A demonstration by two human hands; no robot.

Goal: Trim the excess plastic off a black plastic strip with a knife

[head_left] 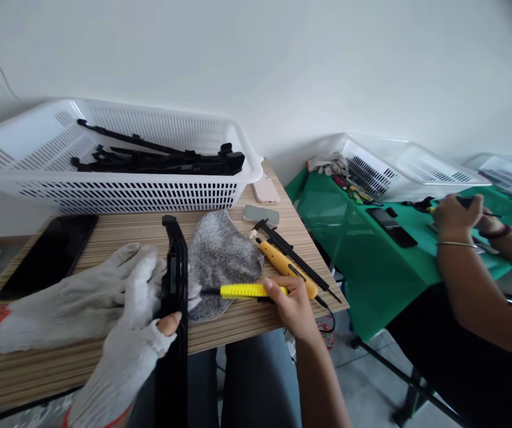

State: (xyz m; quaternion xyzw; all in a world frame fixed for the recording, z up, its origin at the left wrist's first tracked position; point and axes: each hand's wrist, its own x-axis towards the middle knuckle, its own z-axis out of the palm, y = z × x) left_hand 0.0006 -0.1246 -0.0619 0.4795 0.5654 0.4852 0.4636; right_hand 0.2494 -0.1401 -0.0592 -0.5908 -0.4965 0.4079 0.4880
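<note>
**Hands on black plastic part and yellow screwdriver**

Left hand [142,333], in a white knit glove with bare thumb tip showing, closed around a long black plastic part [173,309]. Part held upright on edge, running from the lap up over the front edge of the wooden tabletop [220,229].

Right hand [289,306], bare, closed around the yellow handle of a screwdriver [242,290]. Shaft pointed left, tip at or touching the side of the black part; exact contact not discernible.

Spare white glove [66,303] lying flat on the tabletop, left of the part. Grey cloth [220,255] spread just behind the screwdriver. Yellow utility knife [283,264] and thin black tool [296,257] lying diagonally beside the right hand. Dark phone [51,252] near the left edge. Grey block [261,214] and pink phone case [265,189] toward the rear right corner.

White basket [117,190] at the rear, containing more black plastic parts [162,159].

To the right, a green table [358,238] with another person's hands [454,217] at work, well apart.
</note>
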